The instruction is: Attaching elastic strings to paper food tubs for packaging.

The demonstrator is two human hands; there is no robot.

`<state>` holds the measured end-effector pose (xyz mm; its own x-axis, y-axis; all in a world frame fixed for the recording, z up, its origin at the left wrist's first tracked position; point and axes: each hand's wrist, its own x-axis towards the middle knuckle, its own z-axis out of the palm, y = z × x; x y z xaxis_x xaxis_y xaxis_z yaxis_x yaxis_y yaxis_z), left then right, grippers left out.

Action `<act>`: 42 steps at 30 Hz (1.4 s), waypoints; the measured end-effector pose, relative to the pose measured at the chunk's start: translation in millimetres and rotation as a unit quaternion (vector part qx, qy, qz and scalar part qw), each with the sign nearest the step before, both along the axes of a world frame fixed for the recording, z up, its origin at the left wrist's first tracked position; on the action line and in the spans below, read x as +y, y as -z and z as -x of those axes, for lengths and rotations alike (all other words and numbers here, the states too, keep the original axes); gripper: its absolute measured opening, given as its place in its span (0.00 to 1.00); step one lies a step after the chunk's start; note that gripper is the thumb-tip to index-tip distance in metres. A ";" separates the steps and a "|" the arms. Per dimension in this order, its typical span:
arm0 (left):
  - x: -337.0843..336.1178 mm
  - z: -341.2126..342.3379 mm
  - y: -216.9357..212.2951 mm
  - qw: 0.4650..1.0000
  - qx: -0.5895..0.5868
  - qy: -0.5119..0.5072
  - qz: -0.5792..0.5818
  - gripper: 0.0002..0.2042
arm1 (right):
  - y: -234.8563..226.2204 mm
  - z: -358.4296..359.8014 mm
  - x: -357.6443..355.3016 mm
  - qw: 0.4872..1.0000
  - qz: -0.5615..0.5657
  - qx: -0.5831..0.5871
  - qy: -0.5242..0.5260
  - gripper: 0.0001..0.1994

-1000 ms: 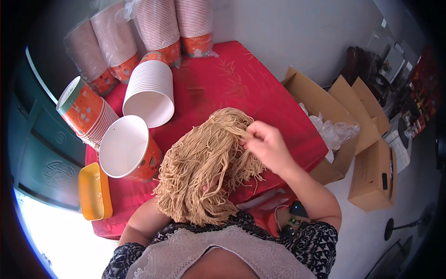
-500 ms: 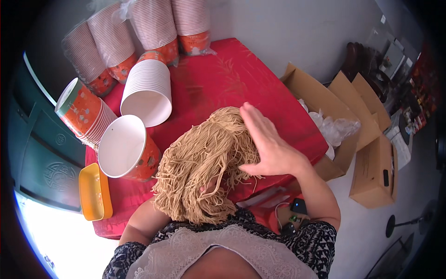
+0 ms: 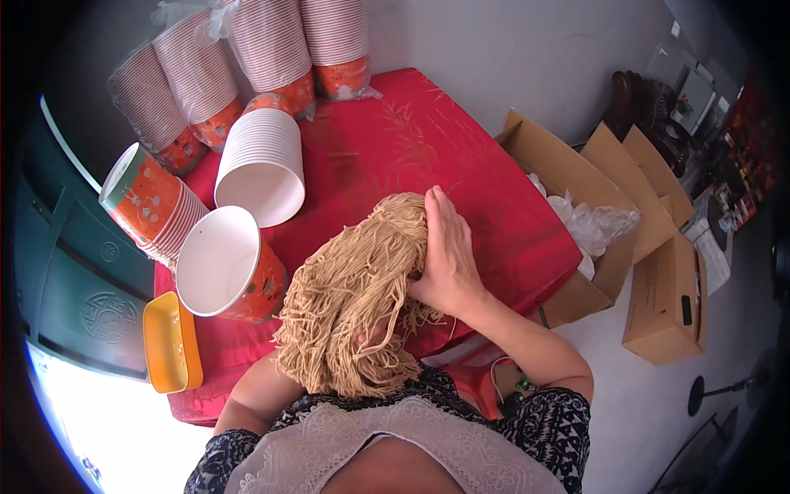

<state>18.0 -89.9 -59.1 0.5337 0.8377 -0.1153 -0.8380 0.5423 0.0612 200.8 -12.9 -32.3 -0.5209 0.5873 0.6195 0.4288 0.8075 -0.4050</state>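
2 bare hands meet at 1 thick, drooping bundle of tan strands, matte and cord-like, rounded at its top and fraying into loose, kinked ends below. It sits at the near edge of the red tablecloth, close against the person's torso. The right hand lies along its right flank, fingers long and side by side, thumb spread well away from them, palm cupped against the strands without closing. Of the left hand, only a patch of skin shows through the strands, so I cannot tell how far its fingers are closed or what they grip.

Just left of the bundle stands 1 round paper tub, white and smooth inside, orange outside, its wide mouth tilted toward the person. Behind it, a ribbed stack of nested white tubs lies on its side. A yellow tray with rounded corners sits by the left edge. Beyond the right hand, cloth stretches to a straight right edge, with a cardboard box past it.
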 end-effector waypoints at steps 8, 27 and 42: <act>2.0 -6.1 -6.0 1.000 0.002 0.004 0.010 0.33 | 23.2 -0.9 6.7 0.964 0.189 0.176 -0.057 0.62; 125.3 -17.4 2.6 0.906 -0.122 0.243 -0.325 0.41 | -136.8 -66.8 184.8 0.845 -0.523 0.062 0.096 0.24; 141.2 -33.3 -18.4 0.791 0.590 -0.055 -0.149 0.32 | -24.4 -92.8 258.3 0.894 -0.061 -0.367 0.248 0.28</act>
<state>51.3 51.2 -40.7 0.1222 0.9557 -0.2678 -0.1427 0.2840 0.9481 293.7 245.4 -7.9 -0.5078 0.8106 0.2916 0.8607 0.4632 0.2111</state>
